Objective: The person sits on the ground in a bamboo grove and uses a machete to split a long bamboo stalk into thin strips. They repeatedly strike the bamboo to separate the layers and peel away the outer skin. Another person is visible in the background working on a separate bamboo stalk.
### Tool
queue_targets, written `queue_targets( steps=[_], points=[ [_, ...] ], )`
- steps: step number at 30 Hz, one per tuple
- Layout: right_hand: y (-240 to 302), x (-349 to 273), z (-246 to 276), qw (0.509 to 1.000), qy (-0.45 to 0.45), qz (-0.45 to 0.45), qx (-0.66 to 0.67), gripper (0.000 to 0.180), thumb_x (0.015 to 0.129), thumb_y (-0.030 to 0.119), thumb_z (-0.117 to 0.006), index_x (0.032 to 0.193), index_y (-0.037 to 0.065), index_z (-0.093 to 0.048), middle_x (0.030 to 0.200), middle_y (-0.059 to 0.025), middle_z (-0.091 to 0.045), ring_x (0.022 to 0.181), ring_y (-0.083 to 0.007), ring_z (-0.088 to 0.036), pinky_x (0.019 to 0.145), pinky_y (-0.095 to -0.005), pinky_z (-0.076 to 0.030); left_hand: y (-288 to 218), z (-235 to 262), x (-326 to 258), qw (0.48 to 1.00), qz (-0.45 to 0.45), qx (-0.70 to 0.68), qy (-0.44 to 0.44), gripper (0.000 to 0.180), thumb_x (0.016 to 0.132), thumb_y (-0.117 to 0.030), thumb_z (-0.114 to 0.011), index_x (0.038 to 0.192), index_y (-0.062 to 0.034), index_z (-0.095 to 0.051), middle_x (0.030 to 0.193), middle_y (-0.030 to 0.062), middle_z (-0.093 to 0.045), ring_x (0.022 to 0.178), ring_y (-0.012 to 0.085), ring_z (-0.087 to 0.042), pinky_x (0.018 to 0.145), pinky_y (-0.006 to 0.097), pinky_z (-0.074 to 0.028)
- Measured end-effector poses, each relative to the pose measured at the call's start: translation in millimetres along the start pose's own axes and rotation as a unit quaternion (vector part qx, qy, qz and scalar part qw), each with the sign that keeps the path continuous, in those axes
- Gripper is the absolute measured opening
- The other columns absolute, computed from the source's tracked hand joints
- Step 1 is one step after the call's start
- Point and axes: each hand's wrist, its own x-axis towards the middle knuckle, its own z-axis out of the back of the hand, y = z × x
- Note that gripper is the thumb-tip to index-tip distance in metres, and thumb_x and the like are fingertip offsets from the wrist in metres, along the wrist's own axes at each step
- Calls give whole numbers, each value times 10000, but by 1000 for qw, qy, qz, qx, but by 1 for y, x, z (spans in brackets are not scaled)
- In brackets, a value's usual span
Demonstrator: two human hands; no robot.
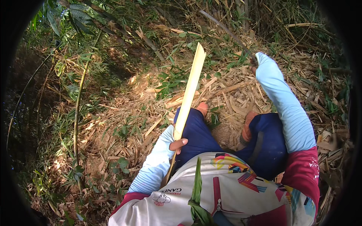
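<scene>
Our left grip (178,145) clasps a split bamboo (191,88); right of that bamboo, our right grip (254,67) clasps a machete (229,32).

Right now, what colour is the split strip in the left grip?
Pale yellow split strip; it shows best in the head view.

The strip (189,92) looks like smooth wood, the blade (227,29) dull metal, the trousers (200,132) matt cloth

Ground (222,135) strewn with dry litter (130,145)
Pale strips (154,127) thickly cover it, leaving it barer between the feet (247,126); a long stick (235,88) lies just ahead of them, with green leaves (169,86) to its left.
</scene>
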Motion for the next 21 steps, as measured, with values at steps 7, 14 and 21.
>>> queue_targets(
  steps=[7,14,21],
  points=[
    [79,-69,-29,928,202,250,-189,140,731,64,-679,871,74,-681,862,-184,-679,840,-358,-693,716,-417,-565,-26,-24,6,993,-22,103,-53,518,766,-218,-805,1145,2,-530,724,3,-564,497,70,-488,440,212,-387],
    [88,-46,-49,894,330,160,-256,198,701,23,-666,892,55,-708,898,-192,-699,870,-358,-697,725,-425,-570,-22,-18,7,983,-28,167,-69,436,781,-144,-798,1093,-14,-522,720,1,-562,513,66,-491,448,230,-401],
    [34,17,-17,961,145,4,-234,202,769,46,-685,963,46,-630,960,-231,-667,918,-416,-653,730,-443,-542,-15,-16,-21,987,27,135,-84,373,796,-128,-796,1068,-39,-556,691,-8,-572,493,58,-492,440,221,-380]
  ],
)
